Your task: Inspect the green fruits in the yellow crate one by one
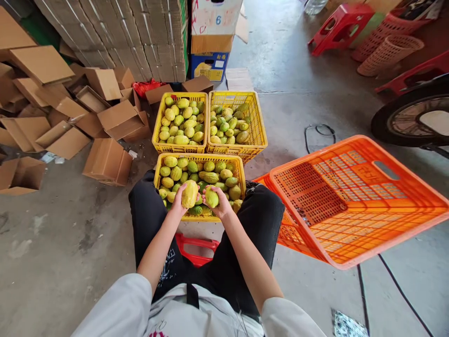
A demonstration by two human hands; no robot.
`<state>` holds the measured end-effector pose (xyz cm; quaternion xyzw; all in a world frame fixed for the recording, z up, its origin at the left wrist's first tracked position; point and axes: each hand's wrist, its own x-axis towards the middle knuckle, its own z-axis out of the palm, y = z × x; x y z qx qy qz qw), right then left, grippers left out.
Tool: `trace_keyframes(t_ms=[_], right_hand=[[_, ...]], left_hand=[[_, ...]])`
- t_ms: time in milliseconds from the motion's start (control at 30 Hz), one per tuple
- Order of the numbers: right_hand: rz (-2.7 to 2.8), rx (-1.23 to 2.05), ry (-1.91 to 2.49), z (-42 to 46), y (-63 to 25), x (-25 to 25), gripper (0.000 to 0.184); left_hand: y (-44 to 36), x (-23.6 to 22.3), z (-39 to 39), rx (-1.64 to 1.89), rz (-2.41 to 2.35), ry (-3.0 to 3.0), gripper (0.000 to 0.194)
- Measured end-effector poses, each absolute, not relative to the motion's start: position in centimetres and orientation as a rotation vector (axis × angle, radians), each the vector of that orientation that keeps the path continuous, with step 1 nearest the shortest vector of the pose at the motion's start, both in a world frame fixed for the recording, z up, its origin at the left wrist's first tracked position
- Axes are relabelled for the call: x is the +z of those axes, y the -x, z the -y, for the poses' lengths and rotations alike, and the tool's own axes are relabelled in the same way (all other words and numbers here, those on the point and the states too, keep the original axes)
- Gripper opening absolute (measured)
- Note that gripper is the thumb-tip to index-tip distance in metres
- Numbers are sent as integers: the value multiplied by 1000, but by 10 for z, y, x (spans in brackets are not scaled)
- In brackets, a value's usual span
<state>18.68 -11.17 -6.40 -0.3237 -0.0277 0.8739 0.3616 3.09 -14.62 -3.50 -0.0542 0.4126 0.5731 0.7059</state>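
My left hand point(179, 200) is closed around a large yellow papaya point(190, 194) with a ridged skin. In my right hand point(222, 204) is a smaller yellow-green papaya point(212, 197), its tip turned toward the other one. Both hands are side by side, just above the near yellow crate point(242, 174) between my knees. That crate holds many green and yellow papayas point(209, 177), some hidden by my hands. Behind it stand two more yellow crates of papayas, a left crate point(154, 135) and a right crate point(261, 126), whose far right part shows bare mesh.
A tilted orange crate point(382, 224) lies at my right. Loose cardboard boxes point(108, 161) are heaped on the left, before stacked flattened cartons point(140, 37). A red stool point(342, 28), pink baskets point(391, 54) and a wheel point(410, 117) are at the right; cables point(403, 292) cross the floor.
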Motion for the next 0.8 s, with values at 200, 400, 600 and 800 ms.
trace_keyframes(t_ms=[200,400,600,800], right_hand=[[43,2171,931,112,-186,-65,19],[-21,2115,778,110,-190,-67,25],[4,2073,766,111,-186,-67,24],[0,2101,813,112,-188,-70,25]], left_hand=[[-30,-38,144,1258,-949,221,39],[-30,-39,140,1370,-915,312,32],[-31,-39,143,1407,-909,299,26],[-33,-37,145,1373,-878,288,24]])
